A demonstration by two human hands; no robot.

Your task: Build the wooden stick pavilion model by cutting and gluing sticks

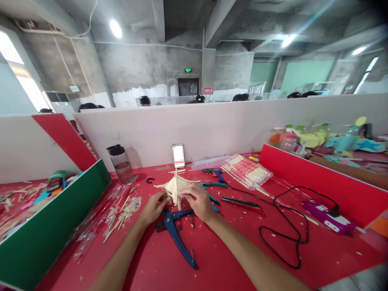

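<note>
A small model made of pale wooden sticks (176, 188) stands on the red table (218, 258) in front of me. My left hand (154, 207) grips its left lower side with fingers closed. My right hand (198, 202) holds its right side, fingers curled round the sticks. Blue-handled cutters (177, 234) lie on the table just below both hands.
A dark water bottle (121, 163) stands at the back left by loose sticks (124, 212). Packs of chopsticks (247, 171), a glue gun (216, 174), a black knife (241, 202), a black cable (285, 226) and a purple power strip (325, 216) lie right. Red and green dividers flank the desk.
</note>
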